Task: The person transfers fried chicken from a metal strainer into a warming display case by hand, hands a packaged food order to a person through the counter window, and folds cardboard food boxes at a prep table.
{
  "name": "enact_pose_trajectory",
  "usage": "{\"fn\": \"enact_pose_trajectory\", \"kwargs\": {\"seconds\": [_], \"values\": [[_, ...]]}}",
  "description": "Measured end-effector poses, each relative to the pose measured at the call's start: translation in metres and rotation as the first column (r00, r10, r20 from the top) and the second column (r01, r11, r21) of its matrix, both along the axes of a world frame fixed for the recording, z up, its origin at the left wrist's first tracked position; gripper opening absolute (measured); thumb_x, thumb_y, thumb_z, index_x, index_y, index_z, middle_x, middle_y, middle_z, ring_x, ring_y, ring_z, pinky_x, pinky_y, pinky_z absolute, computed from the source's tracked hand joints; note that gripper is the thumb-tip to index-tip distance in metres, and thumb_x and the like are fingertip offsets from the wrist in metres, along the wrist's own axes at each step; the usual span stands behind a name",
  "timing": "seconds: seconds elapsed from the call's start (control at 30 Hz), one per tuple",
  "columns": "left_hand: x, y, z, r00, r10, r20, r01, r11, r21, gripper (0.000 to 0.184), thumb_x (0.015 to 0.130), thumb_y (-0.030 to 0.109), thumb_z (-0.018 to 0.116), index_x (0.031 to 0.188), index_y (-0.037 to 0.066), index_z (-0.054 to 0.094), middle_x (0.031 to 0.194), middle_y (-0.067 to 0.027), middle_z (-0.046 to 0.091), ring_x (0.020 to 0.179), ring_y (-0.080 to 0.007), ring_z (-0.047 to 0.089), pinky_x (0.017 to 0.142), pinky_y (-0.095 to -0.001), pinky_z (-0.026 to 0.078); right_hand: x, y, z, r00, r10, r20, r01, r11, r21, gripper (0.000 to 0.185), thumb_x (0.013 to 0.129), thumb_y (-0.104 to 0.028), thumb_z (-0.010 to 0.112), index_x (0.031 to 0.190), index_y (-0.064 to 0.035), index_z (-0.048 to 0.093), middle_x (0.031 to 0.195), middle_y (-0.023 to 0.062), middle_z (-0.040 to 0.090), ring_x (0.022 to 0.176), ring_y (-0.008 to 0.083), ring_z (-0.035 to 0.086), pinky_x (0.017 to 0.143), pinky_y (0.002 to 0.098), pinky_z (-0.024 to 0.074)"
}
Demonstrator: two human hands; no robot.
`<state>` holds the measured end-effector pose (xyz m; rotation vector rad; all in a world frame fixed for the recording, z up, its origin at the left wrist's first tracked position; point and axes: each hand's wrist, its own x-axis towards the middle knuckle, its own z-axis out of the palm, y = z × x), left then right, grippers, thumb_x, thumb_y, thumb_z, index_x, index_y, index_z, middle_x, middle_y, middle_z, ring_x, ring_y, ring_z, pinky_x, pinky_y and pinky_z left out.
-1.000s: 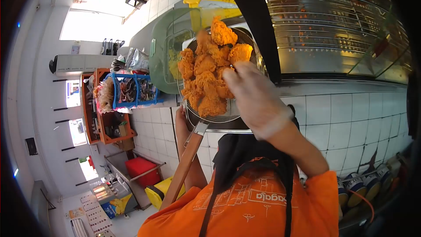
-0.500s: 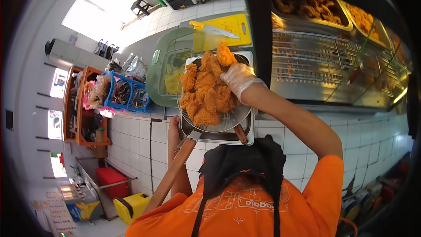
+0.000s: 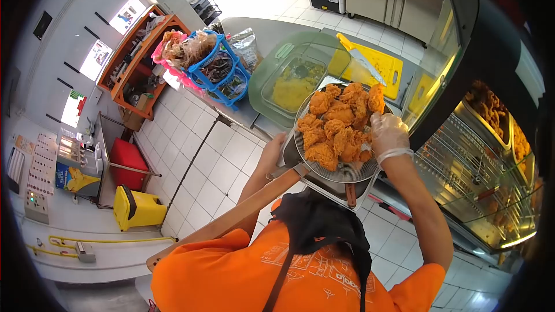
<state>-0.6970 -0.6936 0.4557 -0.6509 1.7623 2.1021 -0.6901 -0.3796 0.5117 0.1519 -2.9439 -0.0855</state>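
Note:
Several pieces of fried chicken point(image 3: 338, 124) lie in a round wire strainer point(image 3: 365, 170) with a long wooden handle point(image 3: 243, 208). The strainer rests over a rectangular metal tray point(image 3: 289, 150). My right hand point(image 3: 390, 136), in a clear plastic glove, is closed at the strainer's right rim, with an upright fried chicken piece point(image 3: 376, 98) at its fingertips. My left hand point(image 3: 273, 153) is bare and closes on the tray's left edge; its fingertips are partly hidden. A shorter brown handle point(image 3: 350, 195) shows through the strainer's near side.
Beyond the strainer sit a green-lidded container point(image 3: 277, 63) and a yellow cutting board point(image 3: 387, 75) with a knife point(image 3: 367, 65). Blue baskets point(image 3: 222, 72) stand at the counter's left. A glass-sided display warmer point(image 3: 462, 156) with fried food is close on the right.
The view has turned, so the strainer, tray and hands appear further right. The right hand stays beside the same upright chicken piece, and the left hand remains at the tray's edge.

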Motion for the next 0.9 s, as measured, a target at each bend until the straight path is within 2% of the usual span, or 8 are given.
{"fn": "enact_pose_trajectory", "kwargs": {"seconds": [0.2, 0.27, 0.33, 0.4, 0.43, 0.53, 0.63, 0.9], "values": [[-0.006, -0.014, -0.018, 1.0, -0.021, -0.006, 0.02, 0.996, -0.092, 0.043, 0.094, 0.039, 0.052, 0.104, -0.001, 0.064, 0.092, -0.0076, 0.065, 0.084, -0.0146, 0.061, 0.077, -0.0284, 0.048, 0.027, 0.002, 0.048, 0.964, 0.086, -0.25, -0.12, 0.985, -0.125, 0.038, 0.085, -0.007, 0.056, 0.122, -0.0039, 0.056, 0.101, 0.0146, 0.062, 0.087, 0.0308, 0.061, 0.072, 0.0408, 0.0531], [-0.008, -0.02, -0.03, 0.999, -0.03, -0.021, 0.028, 0.996, -0.086, 0.041, 0.094, 0.039, 0.052, 0.102, 0.0, 0.064, 0.09, -0.0067, 0.065, 0.082, -0.0147, 0.062, 0.075, -0.0282, 0.049, 0.054, -0.004, 0.076, 0.968, 0.05, -0.245, -0.151, 0.898, -0.414, 0.045, 0.081, -0.006, 0.061, 0.125, -0.0029, 0.054, 0.108, 0.0157, 0.062, 0.093, 0.03, 0.063, 0.076, 0.0395, 0.0534], [-0.007, -0.019, -0.025, 0.997, -0.076, -0.023, 0.077, 0.996, 0.047, 0.037, 0.094, 0.038, 0.052, 0.097, 0.002, 0.064, 0.087, -0.0064, 0.066, 0.077, -0.0151, 0.063, 0.071, -0.0277, 0.051, 0.083, 0.004, 0.073, 0.987, 0.001, -0.16, -0.123, 0.649, -0.75, 0.052, 0.078, -0.005, 0.066, 0.128, -0.0021, 0.052, 0.114, 0.0156, 0.063, 0.1, 0.0282, 0.064, 0.079, 0.0378, 0.0534], [-0.007, -0.017, -0.026, 0.999, -0.033, 0.043, 0.029, 0.994, 0.104, 0.036, 0.095, 0.038, 0.052, 0.093, 0.004, 0.063, 0.085, -0.0065, 0.067, 0.072, -0.0158, 0.065, 0.068, -0.0274, 0.052, 0.115, 0.006, 0.052, 1.0, -0.014, -0.021, -0.019, 0.155, -0.988, 0.058, 0.076, -0.004, 0.071, 0.13, -0.0016, 0.05, 0.12, 0.0142, 0.062, 0.107, 0.0256, 0.064, 0.084, 0.0357, 0.0532], [-0.008, -0.022, -0.033, 0.999, -0.029, 0.036, 0.025, 0.994, 0.111, 0.036, 0.096, 0.038, 0.051, 0.092, 0.005, 0.063, 0.084, -0.007, 0.067, 0.07, -0.0168, 0.065, 0.068, -0.0284, 0.053, 0.133, 0.01, 0.031, 1.0, -0.003, -0.022, -0.022, -0.192, -0.981, 0.065, 0.077, -0.002, 0.075, 0.135, -0.0021, 0.046, 0.124, 0.0102, 0.061, 0.115, 0.0235, 0.06, 0.087, 0.0335, 0.052], [-0.001, -0.013, -0.015, 0.999, -0.012, 0.045, 0.009, 0.997, 0.073, 0.037, 0.097, 0.04, 0.051, 0.095, 0.005, 0.064, 0.086, -0.0067, 0.068, 0.075, -0.0179, 0.066, 0.073, -0.0297, 0.053, 0.175, 0.036, -0.007, 0.982, -0.141, 0.126, 0.049, -0.451, -0.891, 0.062, 0.082, -0.008, 0.073, 0.137, -0.0037, 0.044, 0.126, 0.009, 0.06, 0.114, 0.0256, 0.061, 0.087, 0.0376, 0.0531], [-0.004, -0.019, -0.017, 1.0, -0.018, 0.007, 0.017, 0.996, 0.083, 0.042, 0.098, 0.041, 0.049, 0.11, 0.003, 0.061, 0.101, -0.0085, 0.068, 0.093, -0.0185, 0.065, 0.086, -0.0327, 0.051, 0.189, 0.059, -0.025, 0.894, -0.215, 0.392, 0.027, -0.849, -0.527, 0.056, 0.088, -0.017, 0.07, 0.136, -0.0038, 0.045, 0.127, 0.0108, 0.058, 0.113, 0.0288, 0.061, 0.087, 0.0408, 0.0551], [-0.007, -0.015, -0.006, 0.974, -0.226, 0.017, 0.224, 0.971, 0.083, 0.058, 0.098, 0.044, 0.047, 0.135, -0.001, 0.047, 0.132, -0.0122, 0.058, 0.121, -0.0269, 0.056, 0.102, -0.0397, 0.044, 0.163, 0.126, -0.089, 0.906, -0.259, 0.334, -0.169, -0.947, -0.275, 0.048, 0.098, -0.034, 0.058, 0.137, -0.0082, 0.046, 0.13, 0.0137, 0.058, 0.113, 0.0345, 0.06, 0.087, 0.0417, 0.0576]]}}
